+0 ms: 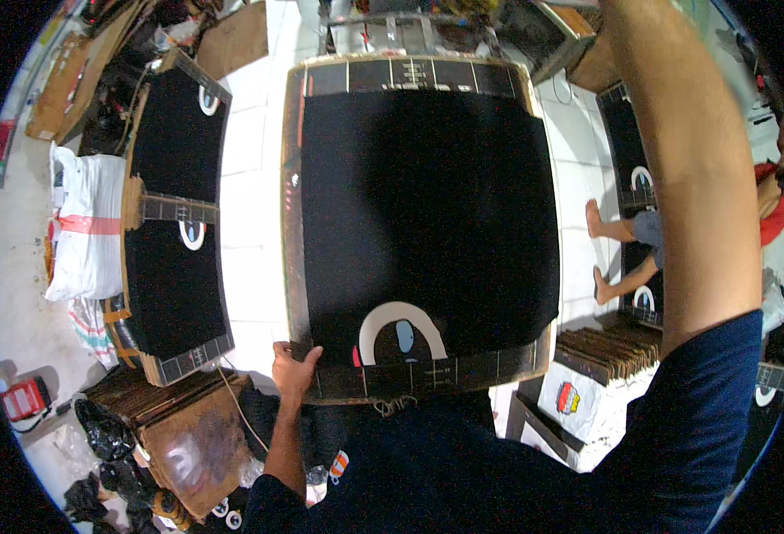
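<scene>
A large flat board with a worn pale rim lies before me. Black fabric covers most of it, and dark strips with white marking lines run along its far and near ends. Near the close end, the fabric bears a pale arch-shaped design with a light blue oval inside. My left hand is closed on the board's near left corner, thumb over the top, other fingers partly hidden along the side. My right forearm rises large across the right side and leaves at the top; its hand is out of view.
More boards with black fabric and the same arch stand to the left and right. A white sack lies far left. Stacked brown sheets sit at near right, a brown box at near left. A person's bare legs extend at right.
</scene>
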A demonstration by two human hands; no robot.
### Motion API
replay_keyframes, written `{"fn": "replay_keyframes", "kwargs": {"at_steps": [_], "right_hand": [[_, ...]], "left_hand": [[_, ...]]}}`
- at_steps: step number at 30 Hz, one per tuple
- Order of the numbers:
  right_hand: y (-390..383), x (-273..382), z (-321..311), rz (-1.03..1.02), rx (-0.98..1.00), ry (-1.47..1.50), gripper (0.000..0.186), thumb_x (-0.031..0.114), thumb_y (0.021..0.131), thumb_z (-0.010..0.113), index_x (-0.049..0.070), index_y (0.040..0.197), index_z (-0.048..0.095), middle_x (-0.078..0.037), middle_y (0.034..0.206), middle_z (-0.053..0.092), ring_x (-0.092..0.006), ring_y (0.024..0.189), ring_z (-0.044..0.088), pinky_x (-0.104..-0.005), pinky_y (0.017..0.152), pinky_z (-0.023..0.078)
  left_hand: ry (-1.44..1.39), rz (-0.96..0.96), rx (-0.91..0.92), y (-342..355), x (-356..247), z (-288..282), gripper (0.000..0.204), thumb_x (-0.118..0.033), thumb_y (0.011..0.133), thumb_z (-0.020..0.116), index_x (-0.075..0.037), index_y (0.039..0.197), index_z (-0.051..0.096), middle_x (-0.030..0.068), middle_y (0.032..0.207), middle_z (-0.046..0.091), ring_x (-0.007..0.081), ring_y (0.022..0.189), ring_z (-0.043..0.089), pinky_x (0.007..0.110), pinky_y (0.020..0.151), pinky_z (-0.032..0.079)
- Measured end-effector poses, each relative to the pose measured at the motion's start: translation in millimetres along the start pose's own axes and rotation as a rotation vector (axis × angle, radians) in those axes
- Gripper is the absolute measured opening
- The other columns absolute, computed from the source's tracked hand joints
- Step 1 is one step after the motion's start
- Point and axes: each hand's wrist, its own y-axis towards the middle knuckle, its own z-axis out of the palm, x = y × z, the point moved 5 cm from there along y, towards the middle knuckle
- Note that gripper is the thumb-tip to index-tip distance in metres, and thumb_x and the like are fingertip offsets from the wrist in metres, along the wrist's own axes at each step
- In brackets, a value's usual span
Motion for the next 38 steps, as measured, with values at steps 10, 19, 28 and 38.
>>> {"fn": "replay_keyframes", "kwargs": {"at_steps": [10,19,28,38], "right_hand": [[-61.0,-0.3,27.8,0.057,0.12,-0.085,0.097,0.094,0.076,0.052,0.023,0.14,0.065,-0.017,0.127,0.073,-0.0285,0.114,0.071,-0.042,0.1,0.055],[-273.4,-0.2,153.4,-0.161,-0.159,-0.024,0.056,0.067,0.074,0.076,0.014,0.091,0.074,-0.01,0.089,0.068,-0.0293,0.091,0.064,-0.0496,0.079,0.043],[-308.6,-26.6,278.3,-0.156,0.311,-0.011,0.024,0.026,0.084,0.075,0.014,0.105,0.071,-0.006,0.089,0.068,-0.0272,0.088,0.067,-0.0482,0.079,0.048],[-181.7,-48.4,331.4,-0.207,0.13,0.013,0.023,0.013,0.082,0.067,0.017,0.105,0.072,-0.008,0.095,0.072,-0.029,0.091,0.068,-0.05,0.082,0.047]], "left_hand": [[-0.103,0.298,-0.128,75.1,-145.7,-51.5,0.097,-0.051,0.08,0.086,0.009,0.145,0.046,0.033,0.141,0.054,0.0457,0.132,0.053,0.051,0.113,0.042],[-1.869,-0.207,0.11,110.5,-417.7,-26.2,0.084,-0.069,0.096,0.046,-0.008,0.154,0.042,0.0149,0.153,0.047,0.0299,0.134,0.047,0.051,0.108,0.038],[-0.468,0.202,-0.426,143.6,-298.9,58.0,0.086,-0.044,0.086,0.08,0.007,0.144,0.044,0.0257,0.13,0.057,0.039,0.121,0.057,0.052,0.105,0.043],[0.083,0.672,-0.413,153.4,-314.7,69.2,0.121,-0.066,0.073,0.084,0.009,0.153,0.033,0.0281,0.153,0.046,0.0412,0.143,0.044,0.054,0.12,0.032]]}}
